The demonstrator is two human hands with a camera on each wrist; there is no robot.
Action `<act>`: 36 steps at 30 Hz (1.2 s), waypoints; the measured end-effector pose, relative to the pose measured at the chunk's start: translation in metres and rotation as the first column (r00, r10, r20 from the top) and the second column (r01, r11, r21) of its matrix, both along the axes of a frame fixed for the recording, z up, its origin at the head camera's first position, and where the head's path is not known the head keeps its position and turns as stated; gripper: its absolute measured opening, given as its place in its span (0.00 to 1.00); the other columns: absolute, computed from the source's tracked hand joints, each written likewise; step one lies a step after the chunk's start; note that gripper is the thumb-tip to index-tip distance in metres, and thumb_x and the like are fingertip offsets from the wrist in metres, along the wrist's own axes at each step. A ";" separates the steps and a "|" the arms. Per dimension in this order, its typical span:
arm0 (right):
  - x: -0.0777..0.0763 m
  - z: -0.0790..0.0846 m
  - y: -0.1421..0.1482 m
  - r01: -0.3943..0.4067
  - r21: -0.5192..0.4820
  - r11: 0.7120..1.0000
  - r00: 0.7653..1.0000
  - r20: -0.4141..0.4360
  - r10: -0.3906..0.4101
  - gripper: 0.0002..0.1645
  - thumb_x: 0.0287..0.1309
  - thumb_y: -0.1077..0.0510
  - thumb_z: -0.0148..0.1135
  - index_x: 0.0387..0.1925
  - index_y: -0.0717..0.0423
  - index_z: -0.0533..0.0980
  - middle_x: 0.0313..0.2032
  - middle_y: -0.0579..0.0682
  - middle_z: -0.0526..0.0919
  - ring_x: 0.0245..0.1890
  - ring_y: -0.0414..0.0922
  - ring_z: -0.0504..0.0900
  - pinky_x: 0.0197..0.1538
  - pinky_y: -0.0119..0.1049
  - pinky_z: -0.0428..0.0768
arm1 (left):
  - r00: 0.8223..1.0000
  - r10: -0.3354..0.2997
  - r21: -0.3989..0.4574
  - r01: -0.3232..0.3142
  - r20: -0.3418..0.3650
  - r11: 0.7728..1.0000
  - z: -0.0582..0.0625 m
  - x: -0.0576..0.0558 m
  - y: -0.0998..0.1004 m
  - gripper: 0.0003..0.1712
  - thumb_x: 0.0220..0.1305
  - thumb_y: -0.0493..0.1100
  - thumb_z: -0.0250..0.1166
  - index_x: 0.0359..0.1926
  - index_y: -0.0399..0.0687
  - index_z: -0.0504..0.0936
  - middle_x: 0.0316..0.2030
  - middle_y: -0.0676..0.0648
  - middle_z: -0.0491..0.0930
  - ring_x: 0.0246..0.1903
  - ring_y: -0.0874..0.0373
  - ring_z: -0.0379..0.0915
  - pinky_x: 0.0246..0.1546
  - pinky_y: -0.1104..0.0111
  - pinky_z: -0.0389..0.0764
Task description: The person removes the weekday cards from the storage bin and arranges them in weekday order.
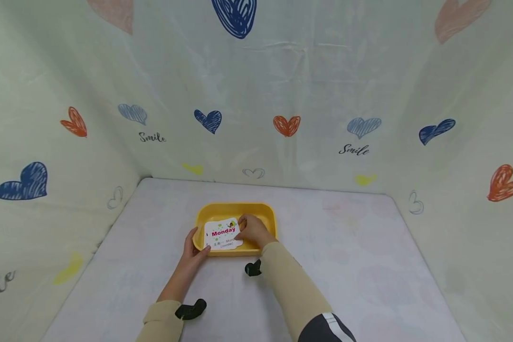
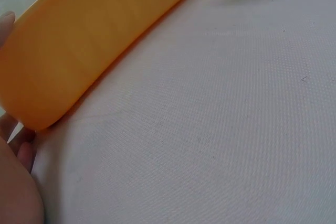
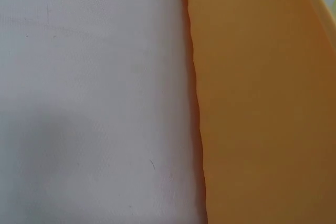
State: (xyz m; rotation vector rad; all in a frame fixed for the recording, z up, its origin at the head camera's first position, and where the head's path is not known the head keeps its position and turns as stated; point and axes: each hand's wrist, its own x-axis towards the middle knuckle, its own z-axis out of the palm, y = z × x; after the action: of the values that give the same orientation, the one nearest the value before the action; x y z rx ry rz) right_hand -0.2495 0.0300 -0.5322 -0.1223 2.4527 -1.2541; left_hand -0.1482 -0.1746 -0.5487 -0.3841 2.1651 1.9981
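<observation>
A yellow tray (image 1: 222, 212) sits on the table, and a white card (image 1: 222, 235) printed with "Monday" in pink lies within its rim. At the tray's front left corner, my left hand (image 1: 193, 251) grips the side, thumb over the rim and fingers around the outside. The left wrist view shows the tray's outer wall (image 2: 94, 45) with fingertips (image 2: 25, 155) curled by its lower corner. My right hand (image 1: 255, 232) reaches over the front rim and pinches the card's right edge. Only the tray's outer wall (image 3: 262, 103) appears in the right wrist view; the right hand is out of sight there.
The table (image 1: 346, 266) has a pale cloth cover. Hanging sheets (image 1: 248, 85) printed with hearts and "Smile" enclose it at the back and both sides. Dark straps (image 1: 191, 309) hang at both sleeves.
</observation>
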 end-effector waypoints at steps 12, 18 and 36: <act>-0.002 -0.001 0.002 0.033 -0.061 0.998 0.999 0.011 -0.033 0.20 0.44 0.68 0.76 0.37 0.58 0.74 0.31 0.51 0.76 0.32 0.46 0.74 0.40 0.33 0.79 | 1.000 0.004 -0.015 -0.004 0.021 1.000 0.000 0.001 0.000 0.49 0.67 0.44 0.63 0.77 0.66 0.41 0.76 0.46 0.41 0.72 0.46 0.44 0.70 0.53 0.50; -0.002 0.002 0.003 -0.004 -0.025 1.000 1.000 -0.005 0.003 0.18 0.45 0.66 0.77 0.34 0.57 0.75 0.29 0.49 0.75 0.31 0.44 0.72 0.38 0.32 0.75 | 1.000 0.010 0.010 -0.010 0.002 1.000 0.001 0.001 0.001 0.49 0.67 0.42 0.63 0.77 0.63 0.41 0.76 0.43 0.44 0.71 0.45 0.47 0.69 0.53 0.52; 0.009 0.025 0.016 0.048 -0.340 0.939 0.978 0.206 0.025 0.12 0.56 0.66 0.68 0.42 0.62 0.76 0.32 0.54 0.81 0.26 0.45 0.81 0.35 0.33 0.83 | 0.996 -0.022 0.040 0.025 -0.081 0.999 0.002 0.006 -0.003 0.49 0.67 0.38 0.62 0.77 0.55 0.40 0.74 0.39 0.47 0.71 0.45 0.49 0.68 0.61 0.55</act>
State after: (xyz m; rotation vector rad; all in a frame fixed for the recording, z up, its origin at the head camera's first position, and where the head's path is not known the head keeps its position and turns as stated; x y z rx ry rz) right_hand -0.2403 0.0460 -0.5070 -0.0657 2.0444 -1.6052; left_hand -0.1424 -0.1775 -0.5466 -0.2759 2.1608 2.0755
